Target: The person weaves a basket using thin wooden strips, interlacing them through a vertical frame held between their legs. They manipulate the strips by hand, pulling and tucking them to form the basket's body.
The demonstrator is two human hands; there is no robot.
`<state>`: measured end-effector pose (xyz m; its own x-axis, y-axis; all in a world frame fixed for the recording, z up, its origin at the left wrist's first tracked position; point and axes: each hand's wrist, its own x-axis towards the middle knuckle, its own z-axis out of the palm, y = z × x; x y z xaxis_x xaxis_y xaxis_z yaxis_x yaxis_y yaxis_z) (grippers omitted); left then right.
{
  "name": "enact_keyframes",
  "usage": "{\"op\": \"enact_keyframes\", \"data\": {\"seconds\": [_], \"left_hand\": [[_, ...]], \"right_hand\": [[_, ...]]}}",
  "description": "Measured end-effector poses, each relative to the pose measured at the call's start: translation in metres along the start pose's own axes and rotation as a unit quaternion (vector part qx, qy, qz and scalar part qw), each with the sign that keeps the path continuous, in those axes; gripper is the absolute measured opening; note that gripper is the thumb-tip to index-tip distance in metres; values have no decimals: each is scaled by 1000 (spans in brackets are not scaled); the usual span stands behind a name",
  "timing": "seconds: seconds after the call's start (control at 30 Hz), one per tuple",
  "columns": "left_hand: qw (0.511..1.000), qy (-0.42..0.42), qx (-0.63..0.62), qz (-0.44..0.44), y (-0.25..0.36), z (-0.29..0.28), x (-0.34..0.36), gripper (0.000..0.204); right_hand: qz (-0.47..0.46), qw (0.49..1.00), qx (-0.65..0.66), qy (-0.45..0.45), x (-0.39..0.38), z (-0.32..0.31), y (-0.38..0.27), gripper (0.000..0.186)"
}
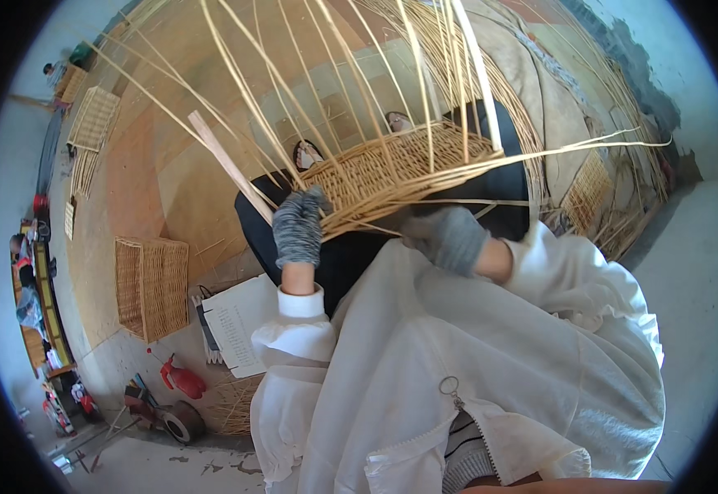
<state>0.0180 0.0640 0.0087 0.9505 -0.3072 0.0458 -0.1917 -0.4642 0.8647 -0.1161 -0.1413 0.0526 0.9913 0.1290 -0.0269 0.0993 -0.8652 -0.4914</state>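
A partly woven wicker basket [392, 160] lies across my dark-clad legs, with long pale stakes rising from it. My left hand [297, 226], in a mottled grey knit glove, is closed on the near left end of its woven band, beside a flat wooden strip [219, 148]. My right hand [449, 243], in a like glove, is low beneath the near edge, right of centre, among loose strands; motion blur hides its fingers. Long strands [573, 148] extend from the weave toward the right.
A finished basket [151, 288] stands at left beside a paper sheet [239, 325] and a red object [182, 375]. Woven panels [93, 115] lie farther back. Rod bundles and cloth [556, 99] lie along the right. Another person [51, 72] is small at the upper left.
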Motion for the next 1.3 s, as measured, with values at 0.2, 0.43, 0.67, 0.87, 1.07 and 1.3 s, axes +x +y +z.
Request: {"op": "enact_keyframes", "data": {"seconds": [0.2,0.43,0.67,0.87,1.07,1.3], "left_hand": [[957,206,-153,139,27,-34,-1,20],[793,-29,-596,-121,-46,-33,11,48],[774,16,-610,-170,-49,-34,13,48],[803,-47,-581,-122,-39,-36,21,45],[977,12,51,206,44,12,-31,45],[854,-89,360,364,35,69,-34,60]], "right_hand": [[-42,998,31,36,0,31,51,22],[-91,992,-21,90,5,35,62,19],[-108,993,24,44,3,52,72,16],[-147,983,87,62,-2,47,72,18],[-58,987,148,21,-35,49,62,25],[10,978,180,-109,-51,22,75,19]]}}
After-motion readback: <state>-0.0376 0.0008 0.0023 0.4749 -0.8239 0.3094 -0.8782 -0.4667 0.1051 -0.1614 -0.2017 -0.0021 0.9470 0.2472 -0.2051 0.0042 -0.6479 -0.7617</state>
